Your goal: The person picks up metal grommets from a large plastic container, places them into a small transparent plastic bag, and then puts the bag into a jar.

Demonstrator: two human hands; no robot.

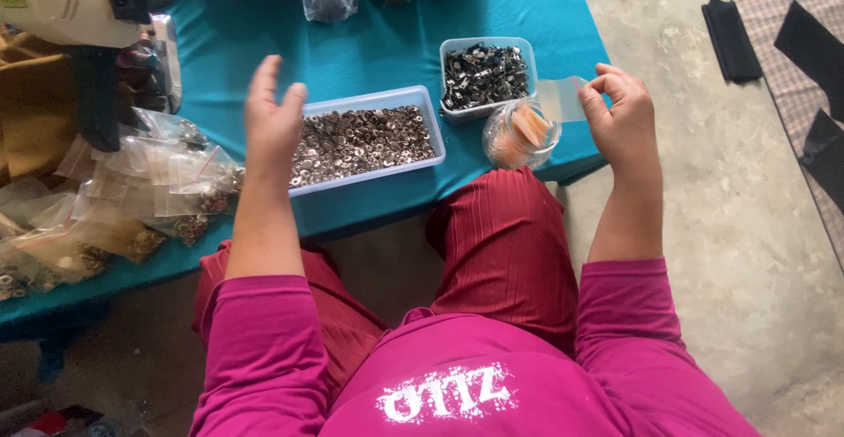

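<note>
Pinching a small clear plastic bag [563,98] between fingertips, the right hand [622,120] hovered right of the jar [520,134]. The left hand [271,125] hung open and empty above the long tray [369,142] of metal rings. Both sat on a teal table [352,50] over bare concrete floor [747,226].

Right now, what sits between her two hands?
In the head view, two tubs of small metal parts and a jar lie between left hand and right hand.

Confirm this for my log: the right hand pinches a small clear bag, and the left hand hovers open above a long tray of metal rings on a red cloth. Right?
Not quite. The cloth is teal, not red, as the head view shows. The rest holds: right hand pinches the small clear bag, left hand hovers open above the long tray of metal rings.
</note>
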